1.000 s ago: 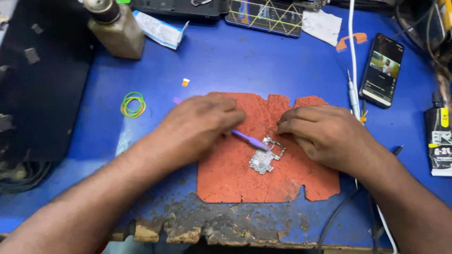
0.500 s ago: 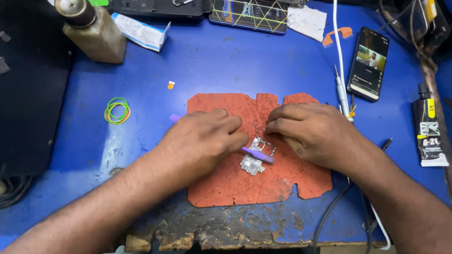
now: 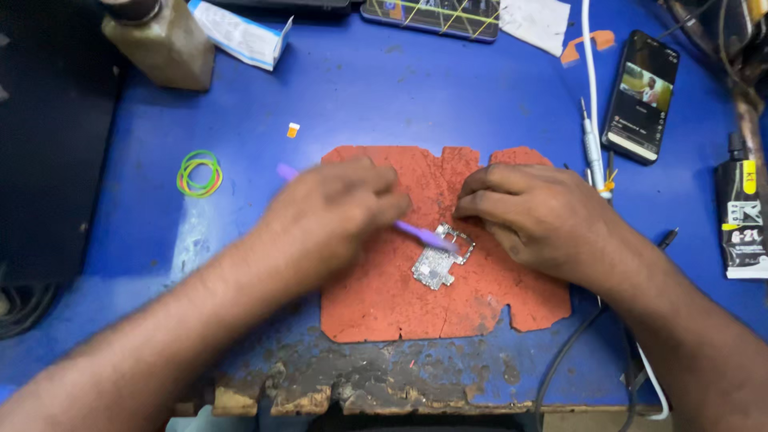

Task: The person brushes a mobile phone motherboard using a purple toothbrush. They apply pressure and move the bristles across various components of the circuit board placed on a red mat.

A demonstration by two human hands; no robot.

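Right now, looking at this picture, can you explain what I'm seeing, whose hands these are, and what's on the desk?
The one view comes from a camera worn on a person's head, looking down at their own two bare hands over a blue worktable. The left hand holds a thin purple tool whose tip meets a small silver circuit board. The right hand rests beside that board, which lies on a worn red mat. Around it lie rubber bands, a lit phone, a black tube and a bottle.

A blue bench point(image 3: 384, 96) carries an orange mat point(image 3: 448, 304), phone point(image 3: 640, 96), rubber bands point(image 3: 199, 174).
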